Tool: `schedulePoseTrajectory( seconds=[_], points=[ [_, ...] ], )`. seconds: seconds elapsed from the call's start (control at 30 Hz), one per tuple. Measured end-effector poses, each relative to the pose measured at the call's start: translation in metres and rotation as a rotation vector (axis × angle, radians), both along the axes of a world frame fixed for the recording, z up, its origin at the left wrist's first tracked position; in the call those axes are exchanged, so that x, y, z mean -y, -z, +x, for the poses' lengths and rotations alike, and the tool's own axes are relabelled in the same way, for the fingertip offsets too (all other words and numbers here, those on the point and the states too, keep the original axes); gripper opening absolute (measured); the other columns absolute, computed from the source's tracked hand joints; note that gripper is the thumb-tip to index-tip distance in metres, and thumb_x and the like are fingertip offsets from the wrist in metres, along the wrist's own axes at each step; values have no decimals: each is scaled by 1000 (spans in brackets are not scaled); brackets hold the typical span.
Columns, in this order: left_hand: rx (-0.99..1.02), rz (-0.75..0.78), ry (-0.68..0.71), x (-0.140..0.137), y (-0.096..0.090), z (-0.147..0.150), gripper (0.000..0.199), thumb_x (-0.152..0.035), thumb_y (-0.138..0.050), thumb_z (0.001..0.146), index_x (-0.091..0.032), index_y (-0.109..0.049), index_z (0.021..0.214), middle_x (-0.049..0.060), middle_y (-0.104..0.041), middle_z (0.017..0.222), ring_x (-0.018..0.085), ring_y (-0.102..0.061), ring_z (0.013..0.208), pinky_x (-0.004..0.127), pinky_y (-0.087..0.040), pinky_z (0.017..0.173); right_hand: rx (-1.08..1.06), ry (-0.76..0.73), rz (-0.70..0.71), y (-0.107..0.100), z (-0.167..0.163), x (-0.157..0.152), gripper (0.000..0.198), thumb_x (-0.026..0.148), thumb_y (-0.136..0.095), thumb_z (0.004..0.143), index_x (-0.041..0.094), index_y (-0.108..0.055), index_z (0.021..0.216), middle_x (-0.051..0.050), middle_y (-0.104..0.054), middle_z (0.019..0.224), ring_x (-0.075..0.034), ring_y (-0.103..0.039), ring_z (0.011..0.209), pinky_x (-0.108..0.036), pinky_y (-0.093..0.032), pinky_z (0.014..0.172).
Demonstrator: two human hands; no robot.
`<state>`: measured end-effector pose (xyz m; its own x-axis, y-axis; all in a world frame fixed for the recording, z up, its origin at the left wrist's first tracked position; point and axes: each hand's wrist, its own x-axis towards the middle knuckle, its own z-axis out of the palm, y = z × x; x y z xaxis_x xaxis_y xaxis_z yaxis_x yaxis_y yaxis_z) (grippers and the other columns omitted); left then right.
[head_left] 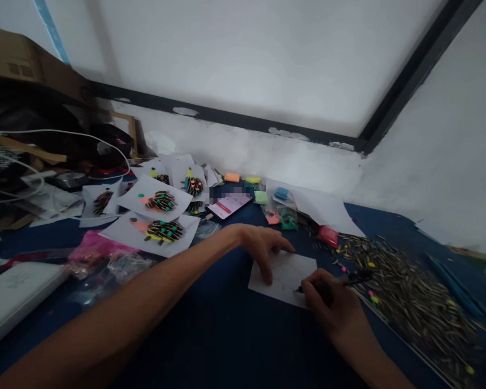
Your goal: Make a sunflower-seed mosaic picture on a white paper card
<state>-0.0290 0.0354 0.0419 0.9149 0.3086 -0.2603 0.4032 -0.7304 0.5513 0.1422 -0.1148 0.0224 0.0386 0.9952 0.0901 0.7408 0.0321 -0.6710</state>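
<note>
A small white sheet of paper (285,267) lies on the blue table surface, with faint drawn lines on it. My left hand (263,243) rests on its upper left part, thumb and fingers spread apart. At the sheet's lower right, my right hand (336,305) is closed round a dark pen (358,277). The pen slants, its tip at the paper beside a drawn line. Part of its barrel is hidden by my fingers.
Striped sunflower seeds (417,292) are heaped on the right beside a blue tool-like object (457,286). A phone (230,205) lies beyond my left hand. Seed-decorated paper cards (129,237), a white box (20,297) and plastic bags (101,275) are on the left. Coloured clay packets (328,235) lie near the wall.
</note>
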Motion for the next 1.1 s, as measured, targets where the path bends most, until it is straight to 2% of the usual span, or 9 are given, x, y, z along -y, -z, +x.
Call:
schedulePoseTrajectory(
  seconds=[0.27, 1.1],
  points=[
    [5, 6, -10, 2, -1, 0, 103, -52, -78, 52, -22, -38, 141, 6, -53, 116, 23, -51, 102, 34, -42, 90, -23, -11, -11, 1, 1, -2, 26, 44, -46, 78, 22, -53, 64, 5, -44, 45, -12, -44, 41, -24, -29, 41],
    [-4, 25, -12, 3, -4, 0, 101, -51, -78, 52, -22, -39, 140, 6, -53, 114, 23, -51, 102, 33, -42, 90, 10, -1, -1, 8, 7, -3, 27, 45, -46, 80, 22, -53, 68, 6, -44, 45, -12, -45, 41, -24, -29, 42]
  ],
)
